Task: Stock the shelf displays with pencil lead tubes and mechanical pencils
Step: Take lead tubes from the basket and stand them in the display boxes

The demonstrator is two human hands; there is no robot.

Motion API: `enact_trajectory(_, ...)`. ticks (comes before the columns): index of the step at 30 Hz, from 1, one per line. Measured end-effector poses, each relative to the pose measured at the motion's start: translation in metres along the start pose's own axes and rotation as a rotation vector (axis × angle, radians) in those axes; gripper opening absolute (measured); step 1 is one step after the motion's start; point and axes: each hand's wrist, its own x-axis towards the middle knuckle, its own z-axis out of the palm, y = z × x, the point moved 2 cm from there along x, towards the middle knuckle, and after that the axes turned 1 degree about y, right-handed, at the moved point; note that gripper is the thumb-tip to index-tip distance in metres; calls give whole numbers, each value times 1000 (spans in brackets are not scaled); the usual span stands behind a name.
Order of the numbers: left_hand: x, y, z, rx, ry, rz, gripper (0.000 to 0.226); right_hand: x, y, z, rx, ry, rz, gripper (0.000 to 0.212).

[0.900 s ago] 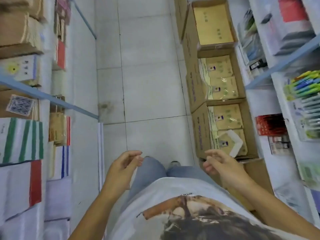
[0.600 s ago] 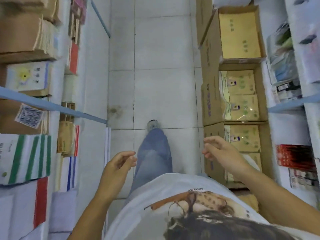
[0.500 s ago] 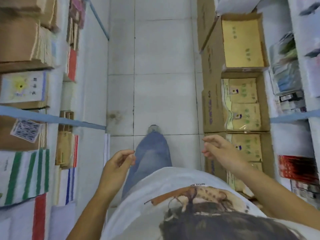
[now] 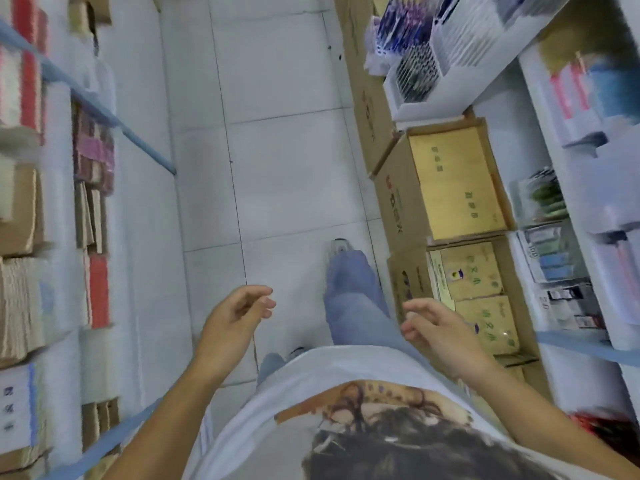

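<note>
Fig.: head view down a narrow shop aisle w/ pale tiled floor (image 4: 277,133). Left hand (image 4: 235,317) and right hand (image 4: 440,332) hang in front of the torso, both empty, fingers slack and loosely curled, grasping nothing. No lead tubes or mech. pencils are in either hand. The likeliest task stock is the slim blue and dark pen-like items (image 4: 415,69) standing in rows in a white tiered display rack (image 4: 408,105) on the right-side shelving, though blur prevents telling pencils from pens. Key relation: the rack lies ahead and to the right of the fingers, well apart, beyond the row of open brown cardboard boxes (image 4: 450,181) along the shelf foot; the right hand is nearer, so it probably makes the reach. Long axes of the items appear to run up the rack's slope. Writing: red print on a box side and green characters on the tan packs (image 4: 481,271) inside, both too blurred to read; no brand legible. One leg in blue jeans (image 4: 353,289) is set forward.
</note>
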Motion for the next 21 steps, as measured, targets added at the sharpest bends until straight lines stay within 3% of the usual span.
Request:
enact_trajectory(8,143,126,-27,-101,94,-71,15,142,-220,-28,-166,-112,-85,16)
enact_trajectory(15,281,195,-84,-147,208,-132,15,257,-399,-1,-240,-170,-136,16)
enact_trajectory(21,433,283,-146,-47,143,-98,16,343,-540,30,-155,-140,-126,18)
